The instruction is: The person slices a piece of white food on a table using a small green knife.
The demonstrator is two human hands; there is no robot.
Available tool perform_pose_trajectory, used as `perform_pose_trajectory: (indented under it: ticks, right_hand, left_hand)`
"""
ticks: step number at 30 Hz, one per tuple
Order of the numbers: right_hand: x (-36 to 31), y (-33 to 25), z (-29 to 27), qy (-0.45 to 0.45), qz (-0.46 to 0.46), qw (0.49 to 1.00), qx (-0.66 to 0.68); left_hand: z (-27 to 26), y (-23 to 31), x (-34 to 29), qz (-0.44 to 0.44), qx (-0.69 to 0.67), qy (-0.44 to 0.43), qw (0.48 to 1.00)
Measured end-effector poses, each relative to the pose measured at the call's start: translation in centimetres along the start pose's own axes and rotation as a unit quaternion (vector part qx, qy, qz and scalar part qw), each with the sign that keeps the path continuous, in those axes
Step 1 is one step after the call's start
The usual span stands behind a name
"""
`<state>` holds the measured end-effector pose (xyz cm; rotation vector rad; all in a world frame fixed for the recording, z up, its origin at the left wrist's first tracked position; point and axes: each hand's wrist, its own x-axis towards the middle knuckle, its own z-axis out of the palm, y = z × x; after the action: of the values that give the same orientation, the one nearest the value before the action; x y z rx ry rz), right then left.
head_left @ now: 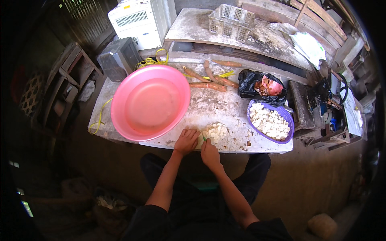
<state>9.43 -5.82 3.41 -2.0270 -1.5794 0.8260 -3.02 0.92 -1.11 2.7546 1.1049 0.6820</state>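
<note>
My right hand (210, 154) is closed around a small knife (204, 138), of which a bit of green shows above the fingers. Just left of it, my left hand (187, 141) presses its curled fingers down on a pale piece of peeled cassava (199, 143), mostly hidden under the hand. A small heap of thin white cassava slices (216, 131) lies on the table right beyond the knife. More white slices (268, 121) fill a purple basket (290, 133) to the right. Several unpeeled brown cassava roots (209, 85) lie farther back.
A large pink basin (183, 88) stands at the left of the worn white table (169, 141). Behind the basket sits a black plastic bag (246, 89) with peelings and something pink. Yellow strapping (148, 62), a grey box-shaped object (119, 59) and a plastic crate (232, 22) are at the back.
</note>
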Motion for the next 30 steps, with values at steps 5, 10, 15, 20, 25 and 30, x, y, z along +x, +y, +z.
perform_pose_trajectory:
  ticks: [5, 10, 15, 20, 25, 30]
  right_hand:
    - [0.0, -0.4, -0.4, 0.016, -0.03, 0.999, -0.029]
    - [0.1, -0.4, -0.1, 0.011, -0.023, 0.998, -0.049]
    - [0.1, -0.9, -0.1, 0.005, -0.01, 0.997, -0.073]
    - [0.1, -1.2, 0.5, 0.003, -0.003, 0.991, -0.131]
    - [0.0, -1.3, 0.7, -0.01, 0.016, 0.991, -0.133]
    - [0.2, 0.1, 0.7, -0.043, 0.023, 0.992, -0.118]
  left_hand:
    - [-0.2, 0.3, 0.2, 0.009, -0.009, 0.001, 1.0]
    - [0.0, 0.4, 0.3, 0.014, 0.01, 0.01, 1.0]
    - [-0.2, 0.4, 0.4, 0.015, 0.007, 0.008, 1.0]
    - [-0.1, 0.3, 0.3, 0.01, -0.002, 0.004, 1.0]
    - [-0.2, 0.2, 0.0, 0.011, -0.006, -0.005, 1.0]
    - [-0.1, 0.5, -0.3, 0.006, -0.01, 0.0, 1.0]
